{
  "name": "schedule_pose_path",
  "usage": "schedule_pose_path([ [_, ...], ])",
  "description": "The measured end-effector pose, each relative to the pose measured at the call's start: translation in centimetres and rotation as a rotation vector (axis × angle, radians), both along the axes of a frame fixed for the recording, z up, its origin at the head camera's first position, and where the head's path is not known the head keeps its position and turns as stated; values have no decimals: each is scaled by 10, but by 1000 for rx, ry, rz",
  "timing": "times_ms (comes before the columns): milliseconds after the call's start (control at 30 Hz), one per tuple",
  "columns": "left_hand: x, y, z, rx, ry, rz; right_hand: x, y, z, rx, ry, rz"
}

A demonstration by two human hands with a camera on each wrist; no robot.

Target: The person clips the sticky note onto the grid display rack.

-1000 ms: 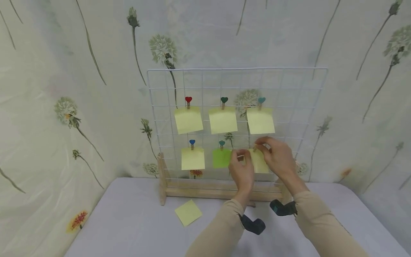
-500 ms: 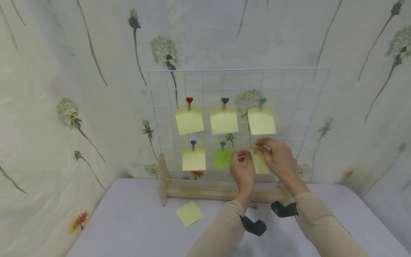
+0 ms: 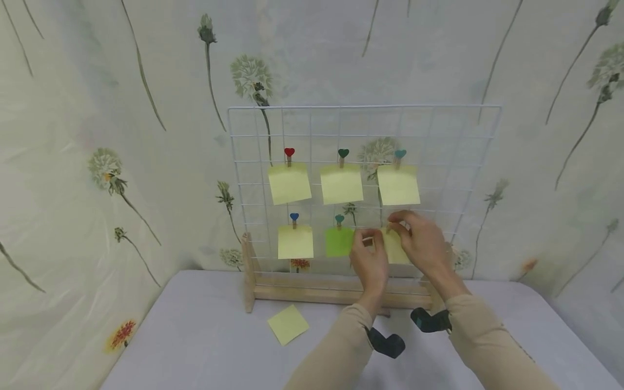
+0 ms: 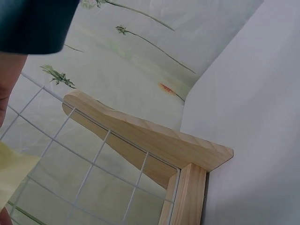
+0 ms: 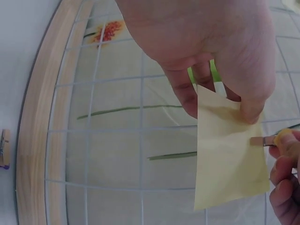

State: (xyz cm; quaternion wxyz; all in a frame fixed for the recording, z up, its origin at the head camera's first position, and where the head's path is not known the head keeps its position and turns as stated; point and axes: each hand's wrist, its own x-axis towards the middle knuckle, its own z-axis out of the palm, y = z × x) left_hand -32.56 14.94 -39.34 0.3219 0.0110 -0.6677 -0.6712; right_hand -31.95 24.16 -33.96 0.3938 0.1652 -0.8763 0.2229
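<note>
My left hand [image 3: 369, 261] pinches a pale yellow sticky note [image 5: 225, 154], thumb on its face and fingers behind, against the white wire grid [image 3: 363, 106]. My right hand [image 3: 423, 245] pinches a small wooden clothespin [image 5: 258, 141] with a yellow decoration, which sits at that note's top edge. Beside the left hand hangs a green sticky note [image 3: 337, 242] under a teal heart clothespin [image 3: 339, 220]. Another yellow sticky note [image 3: 295, 242] hangs left of it, and a row of yellow notes [image 3: 341, 184] hangs above. In the left wrist view only a corner of the held note [image 4: 14, 171] shows.
One loose yellow sticky note [image 3: 287, 325] lies on the white table [image 3: 195, 325] before the grid. A wooden base [image 3: 312, 293] carries the grid. Near it on the table lies a clothespin with purple on it [image 5: 5, 149]. A flowered curtain [image 3: 161, 216] hangs behind.
Both hands keep their grips on the note and the clothespin with hardly any movement. The whole head view has shifted slightly.
</note>
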Motion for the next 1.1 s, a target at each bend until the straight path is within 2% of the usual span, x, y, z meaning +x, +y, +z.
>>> schedule_pose_path([
  [800, 0, -3, -3, -31, 10, -23, 0, -6, 1, 19, 9, -64],
  [1100, 1, -3, -4, -27, 8, -40, -1, -5, -4, 9, 45, -76],
])
